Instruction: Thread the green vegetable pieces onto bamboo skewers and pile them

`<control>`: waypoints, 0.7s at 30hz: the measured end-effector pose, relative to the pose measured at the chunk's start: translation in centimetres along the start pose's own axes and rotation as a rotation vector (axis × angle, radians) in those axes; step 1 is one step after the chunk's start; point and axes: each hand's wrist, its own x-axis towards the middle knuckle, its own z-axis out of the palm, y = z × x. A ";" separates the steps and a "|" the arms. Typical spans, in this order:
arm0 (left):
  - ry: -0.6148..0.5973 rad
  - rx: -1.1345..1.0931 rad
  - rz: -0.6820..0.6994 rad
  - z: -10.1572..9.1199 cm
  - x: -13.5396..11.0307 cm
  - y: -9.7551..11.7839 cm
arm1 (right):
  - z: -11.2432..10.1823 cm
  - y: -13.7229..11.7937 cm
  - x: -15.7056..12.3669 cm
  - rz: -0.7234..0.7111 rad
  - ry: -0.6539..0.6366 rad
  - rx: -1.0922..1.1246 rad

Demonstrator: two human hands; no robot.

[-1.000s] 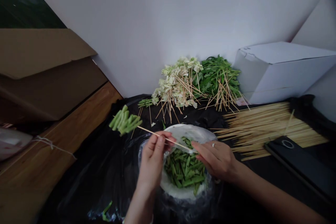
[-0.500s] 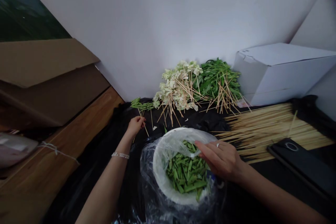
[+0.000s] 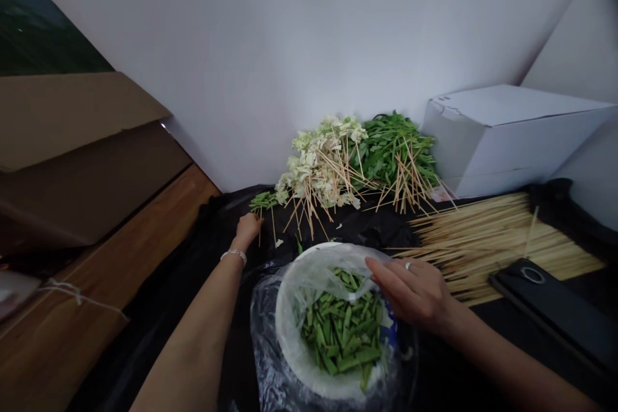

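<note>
My left hand (image 3: 248, 230) reaches out to several skewers of cut green beans (image 3: 263, 201) at the left end of the skewered vegetables. Its fingers are curled closed beside a bare skewer stick, and what is in them is hidden. Below, a white bowl (image 3: 284, 347) lined with a clear plastic bag (image 3: 355, 254) is filled with cut flat green beans (image 3: 340, 328). My right hand (image 3: 415, 290), with a ring on one finger, grips the bag's edge at the bowl's right rim.
Skewered pale cabbage-like leaves (image 3: 313, 164) and leafy greens (image 3: 393, 148) lie against the wall. Bare wooden skewers (image 3: 492, 241) spread to the right, beside a dark phone (image 3: 550, 309). A white box (image 3: 512, 135) stands behind; a cardboard box (image 3: 72, 187) is at left. Black plastic (image 3: 168, 309) covers the floor.
My left hand has moved slightly up and closer to the green bean skewers, now covering part of them. The right hand stays at the bag's edge. The view has shifted a little.
</note>
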 end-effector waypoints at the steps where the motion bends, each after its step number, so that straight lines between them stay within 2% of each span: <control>1: 0.012 0.016 0.008 -0.1 -0.3 0.0 | -0.1 0.5 0.0 0.011 0.006 -0.020; 3: 0.037 0.037 0.031 -0.5 -0.9 0.2 | -0.5 1.9 0.0 0.065 0.007 -0.099; 5: 0.052 0.036 0.077 -1.0 -2.0 0.3 | -1.2 3.8 -0.2 0.195 -0.060 -0.205; 7: 0.048 0.009 0.155 -1.6 -3.7 0.5 | -2.1 5.9 -0.5 0.414 -0.260 -0.275; 9: 0.027 -0.036 0.232 -2.4 -6.5 0.7 | -3.0 7.8 -0.9 0.623 -0.591 -0.336; 10: 0.018 -0.068 0.270 -2.8 -8.3 0.8 | -3.3 8.5 -1.0 0.647 -0.673 -0.339; 12: -0.012 -0.294 0.360 -3.6 -12.4 1.3 | -3.5 9.4 -1.4 0.652 -0.802 -0.323; 16: -0.184 -0.620 0.414 -3.8 -20.2 3.2 | -2.5 9.5 -2.4 0.604 -0.991 -0.287; 18: -0.299 -0.676 0.482 -3.1 -22.5 4.1 | -1.6 9.0 -2.8 0.578 -1.049 -0.285; 21: -0.406 -0.601 0.570 -1.3 -23.9 4.9 | -0.6 8.5 -3.2 0.546 -1.090 -0.290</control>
